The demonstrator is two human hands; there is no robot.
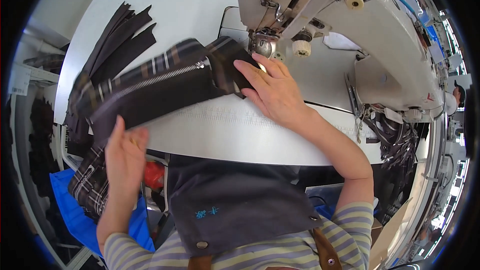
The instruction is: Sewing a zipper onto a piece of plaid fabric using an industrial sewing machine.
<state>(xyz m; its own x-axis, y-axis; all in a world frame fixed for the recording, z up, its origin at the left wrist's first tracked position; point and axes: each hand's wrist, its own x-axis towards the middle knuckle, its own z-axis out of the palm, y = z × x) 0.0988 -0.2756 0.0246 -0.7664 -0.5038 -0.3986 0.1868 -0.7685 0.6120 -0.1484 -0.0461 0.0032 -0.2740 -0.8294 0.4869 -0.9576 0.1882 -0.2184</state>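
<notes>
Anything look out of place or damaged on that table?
Nothing looks spilled or damaged. Slightly untidy: dark strips with jagged ends lie loosely fanned on the left of the white table, and a tangled dark bundle sits near its right end.

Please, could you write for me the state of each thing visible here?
Dark plaid fabric piece: slanting, left end blurred.
Silver metal zipper: slider at the right end.
Right bare hand: fingers spread on the fabric's right end; grip unclear.
Left bare hand: open, blurred, near the fabric's lower edge.
Dark cloth strips: overlapping, partly covered.
White sewing machine: upright; running or stopped, unclear.
</notes>
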